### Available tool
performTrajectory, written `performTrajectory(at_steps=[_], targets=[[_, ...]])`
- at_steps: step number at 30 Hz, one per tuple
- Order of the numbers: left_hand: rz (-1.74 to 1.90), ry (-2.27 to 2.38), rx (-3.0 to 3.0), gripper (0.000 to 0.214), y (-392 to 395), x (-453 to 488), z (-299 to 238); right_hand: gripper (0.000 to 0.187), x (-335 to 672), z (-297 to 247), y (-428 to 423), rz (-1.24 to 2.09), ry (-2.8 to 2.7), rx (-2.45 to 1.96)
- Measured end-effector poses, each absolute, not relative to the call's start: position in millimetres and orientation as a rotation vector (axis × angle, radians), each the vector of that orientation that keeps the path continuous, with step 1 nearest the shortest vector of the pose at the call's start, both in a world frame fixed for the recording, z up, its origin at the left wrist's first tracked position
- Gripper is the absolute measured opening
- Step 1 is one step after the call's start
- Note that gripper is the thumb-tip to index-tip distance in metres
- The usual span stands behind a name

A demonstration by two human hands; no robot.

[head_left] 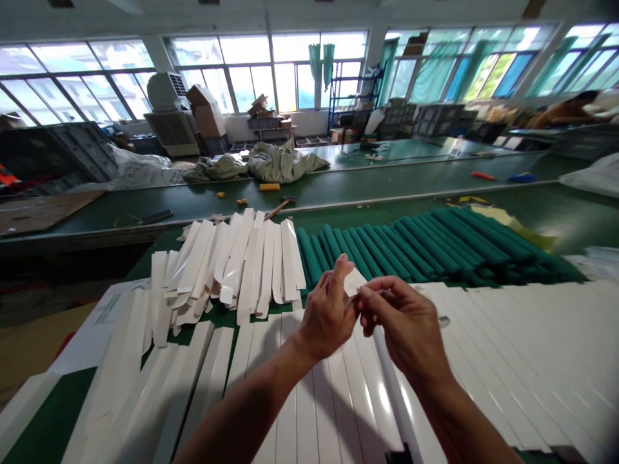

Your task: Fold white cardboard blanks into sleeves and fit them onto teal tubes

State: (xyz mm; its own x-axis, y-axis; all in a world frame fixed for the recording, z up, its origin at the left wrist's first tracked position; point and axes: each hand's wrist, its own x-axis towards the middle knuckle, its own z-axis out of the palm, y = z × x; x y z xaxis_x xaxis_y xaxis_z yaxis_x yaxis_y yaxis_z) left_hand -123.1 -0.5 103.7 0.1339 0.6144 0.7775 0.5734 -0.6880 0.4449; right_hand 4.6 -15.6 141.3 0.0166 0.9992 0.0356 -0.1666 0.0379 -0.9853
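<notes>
My left hand (329,310) and my right hand (403,317) meet in the middle of the view, at the far end of a long white carton (394,393). Both sets of fingers are closed around its end, where a small white flap (355,281) sticks up between them. The exact grip of the fingertips is partly hidden. Under my forearms lies a row of long white cartons (285,393), side by side. Beyond my hands, green ribbed rolls (411,248) are stacked in a row.
Flattened white carton pieces (261,264) are heaped at the left. More closed cartons (536,354) cover the right side. Behind runs a green-topped bench (353,177) with a hammer (278,207), a grey-green cloth bundle (285,161) and a red tool (483,175). Another person (568,111) is far right.
</notes>
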Motion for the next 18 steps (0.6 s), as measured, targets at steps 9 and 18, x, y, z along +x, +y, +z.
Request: performTrajectory(at_steps=[9,18], targets=[[1.561,1.239,2.422,0.050,-5.8,-129.2,107.9,0.045,18.1,163.3,6.4,1.746,-0.967,-1.158],[1.419,1.079,2.349,0.041,-27.8,-145.3,123.3,0.046,16.0,113.3,-7.5,1.411,-1.079,-1.246]])
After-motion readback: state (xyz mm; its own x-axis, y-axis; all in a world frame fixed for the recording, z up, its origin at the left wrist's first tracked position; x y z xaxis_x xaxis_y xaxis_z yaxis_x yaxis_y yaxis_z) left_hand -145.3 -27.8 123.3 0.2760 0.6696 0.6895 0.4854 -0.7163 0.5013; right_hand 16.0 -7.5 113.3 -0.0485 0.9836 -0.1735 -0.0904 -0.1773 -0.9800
